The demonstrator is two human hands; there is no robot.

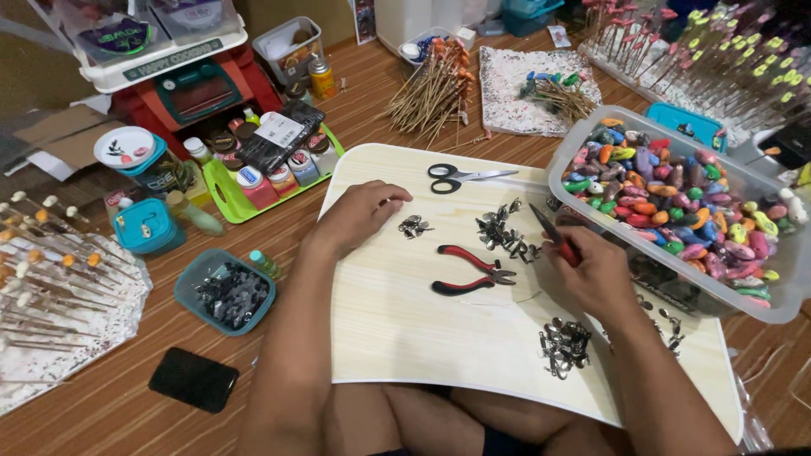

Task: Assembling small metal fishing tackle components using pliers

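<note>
- The left hand (pixel 359 215) rests palm down on the pale board (pixel 405 338), fingers curled loosely, grasping nothing; its fingertips touch or nearly touch a small clump of metal clasps (pixel 415 225) at its 3 o'clock.
- The right hand (pixel 591 274) is clenched around red-handled pliers (pixel 553 236), whose dark tip points toward 11 o'clock, at the middle heap of clasps (pixel 505 234).
- A second pair of red-handled pliers (pixel 471 272) lies free on the board between the two hands, jaws pointing to 3 o'clock.
- Another heap of clasps (pixel 564 344) lies at 6 o'clock from the right hand, near the board's front edge.
- Black-handled scissors (pixel 460 176) lie at 12 o'clock on the board, blades pointing to 3 o'clock.
- A clear tub (pixel 760 295) full of many-coloured beads sits at 2 o'clock from the right hand, overlapping the board's right edge.
- A small teal tray (pixel 230 291) of dark bits stands off the board, at 8 o'clock from the left hand.
- A black phone (pixel 193 379) lies on the wooden floor at 6 o'clock from that tray.
- A green tray (pixel 221 190) of small paint pots sits at 10 o'clock from the left hand.
- A bundle of sticks (pixel 431 89) lies at 12 o'clock, beyond the board.
</note>
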